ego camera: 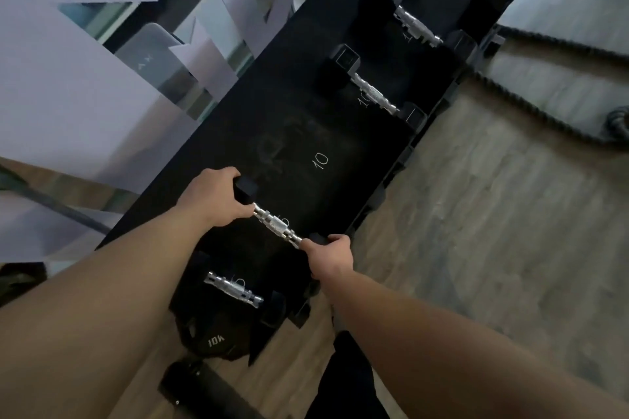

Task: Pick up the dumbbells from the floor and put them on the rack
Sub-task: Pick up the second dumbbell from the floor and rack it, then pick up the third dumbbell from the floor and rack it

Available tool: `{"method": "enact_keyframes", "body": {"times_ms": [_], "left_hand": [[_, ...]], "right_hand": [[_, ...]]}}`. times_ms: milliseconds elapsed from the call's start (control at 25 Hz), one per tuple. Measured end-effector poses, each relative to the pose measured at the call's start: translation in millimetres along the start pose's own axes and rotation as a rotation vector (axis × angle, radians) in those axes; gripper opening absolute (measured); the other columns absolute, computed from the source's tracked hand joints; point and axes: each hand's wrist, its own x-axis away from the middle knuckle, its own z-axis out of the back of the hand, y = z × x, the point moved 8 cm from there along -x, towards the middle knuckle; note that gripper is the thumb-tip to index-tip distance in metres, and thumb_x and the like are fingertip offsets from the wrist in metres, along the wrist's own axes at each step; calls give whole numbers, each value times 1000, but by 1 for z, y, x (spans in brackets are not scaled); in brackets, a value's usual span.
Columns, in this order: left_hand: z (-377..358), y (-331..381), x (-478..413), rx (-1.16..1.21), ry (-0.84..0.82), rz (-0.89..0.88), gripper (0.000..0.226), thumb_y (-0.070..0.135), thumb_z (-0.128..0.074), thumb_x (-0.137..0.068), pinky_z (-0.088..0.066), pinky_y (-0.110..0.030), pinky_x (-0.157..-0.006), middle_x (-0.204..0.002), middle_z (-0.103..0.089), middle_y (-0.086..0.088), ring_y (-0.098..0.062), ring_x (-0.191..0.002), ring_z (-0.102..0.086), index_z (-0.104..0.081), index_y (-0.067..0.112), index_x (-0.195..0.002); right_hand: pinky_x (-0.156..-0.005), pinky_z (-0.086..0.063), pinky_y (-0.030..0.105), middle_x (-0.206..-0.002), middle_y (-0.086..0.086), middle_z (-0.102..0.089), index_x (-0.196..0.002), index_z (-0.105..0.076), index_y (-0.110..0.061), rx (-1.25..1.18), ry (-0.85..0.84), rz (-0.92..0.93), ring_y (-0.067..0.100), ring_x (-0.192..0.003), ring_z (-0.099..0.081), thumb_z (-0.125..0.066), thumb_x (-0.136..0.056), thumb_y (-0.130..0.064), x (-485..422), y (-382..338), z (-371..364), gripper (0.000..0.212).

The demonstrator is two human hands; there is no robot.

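A black dumbbell with a knurled steel handle point(277, 224) lies across the black rack point(306, 112), below a chalked "10". My left hand point(212, 199) grips its far black head. Its near head is wrapped by my right hand point(332, 253) at the rack's front edge. Three more dumbbells point(374, 95) rest in slots further up the rack. Another dumbbell point(233, 287) sits in the slot nearer to me.
A black kettlebell marked "10K" point(212, 338) and a dark roller point(204, 388) stand on the wooden floor near my legs. A thick battle rope point(544, 112) snakes over the floor at right. Mirrored wall panels point(163, 54) lie behind the rack.
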Motion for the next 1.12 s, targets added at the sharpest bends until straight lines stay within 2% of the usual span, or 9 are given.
{"method": "enact_keyframes", "body": {"times_ms": [120, 240, 440, 520, 640, 720, 800, 920, 1120], "left_hand": [[-11, -8, -15, -21, -3, -37, 61, 44, -83, -80, -60, -44, -85, -106, -69, -3, -25, -95, -68, -59, 20, -132], [-28, -2, -23, -44, 42, -72, 59, 39, -78, -88, -58, -41, -85, -117, -69, -9, -30, -104, -68, -57, 16, -138], [-47, 2, -18, 11, 73, -88, 73, 27, -73, -92, -53, -43, -101, -143, -58, -8, -29, -129, -59, -39, 19, -157], [-44, 2, -18, -39, 4, -82, 78, 31, -74, -91, -53, -44, -100, -145, -56, -7, -29, -130, -58, -36, 20, -158], [-29, 16, -10, -195, -10, -127, 75, 44, -70, -90, -53, -44, -96, -145, -55, -7, -30, -128, -56, -40, 19, -154], [-22, 44, 2, -191, -3, -228, 73, 51, -67, -90, -52, -44, -99, -148, -53, -4, -27, -130, -54, -44, 21, -153], [-28, 80, 16, -47, -104, -325, 68, 53, -68, -90, -51, -42, -103, -145, -56, 1, -22, -131, -55, -51, 25, -149], [-43, 162, 42, 93, -282, -452, 58, 55, -69, -90, -51, -36, -100, -132, -65, 7, -17, -121, -62, -60, 29, -141], [-44, 320, 114, 191, -293, -689, 48, 61, -71, -86, -53, -33, -96, -108, -72, 7, -14, -106, -69, -70, 27, -120]], "right_hand": [[-81, -59, 37, -134, 10, -54, -142, -43, -17, 48, 73, -6, 20, -84, -64, -80, -80, -44, -8, 1, -10, 78], [-78, -45, 28, -148, 13, -37, -148, -41, -14, 153, 116, 24, 10, -69, -45, -72, -93, -34, -16, 6, -4, 67], [-74, -47, 20, -144, 10, -49, -145, -48, -17, 218, 118, 141, 12, -81, -55, -68, -92, -29, -13, 9, 9, 58], [-65, -44, 18, -139, 8, -55, -143, -50, -18, 238, 90, 175, 8, -78, -57, -67, -91, -33, -6, 5, 17, 57], [-71, -46, 22, -129, 4, -61, -140, -54, -17, 284, 49, 239, 14, -92, -62, -66, -92, -34, 11, -12, 45, 52], [-80, -52, 26, -123, 3, -67, -138, -58, -16, 288, 76, 280, 19, -102, -66, -67, -93, -34, 22, -23, 81, 49], [-90, -53, 29, -120, 4, -71, -133, -63, -16, 273, 126, 303, 20, -104, -69, -68, -93, -36, 33, -29, 129, 45], [-89, -52, 29, -117, 5, -74, -126, -68, -15, 231, 210, 333, 19, -103, -69, -69, -92, -42, 62, -27, 218, 44], [-83, -46, 28, -102, 1, -69, -117, -73, -12, 149, 391, 386, 18, -96, -63, -67, -93, -46, 138, -9, 363, 42]]}}
